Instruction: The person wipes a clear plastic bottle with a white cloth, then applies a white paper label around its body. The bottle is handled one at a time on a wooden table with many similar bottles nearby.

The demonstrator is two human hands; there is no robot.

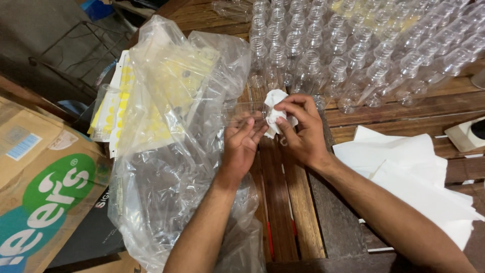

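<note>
**Clear bottle held crosswise, tissue at its right end**

Head view: the left hand (pixel 241 144) is curled around a clear plastic bottle (pixel 242 112) above the slatted wooden table (pixel 283 202), fingers closed over its body. The bottle lies on its side, its long axis running left to right, with the right end meeting the right hand (pixel 302 132). That hand pinches a crumpled white tissue (pixel 275 108) with thumb and fingertips, closed on it and pressed against the bottle's end (whether the tissue goes inside the mouth cannot be told). Both hands touch the bottle; the right is at the tissue end. Behind stand rows of empty clear bottles (pixel 353 45); left lies a clear plastic bag (pixel 172 126), right some white paper sheets (pixel 409 167).
</note>
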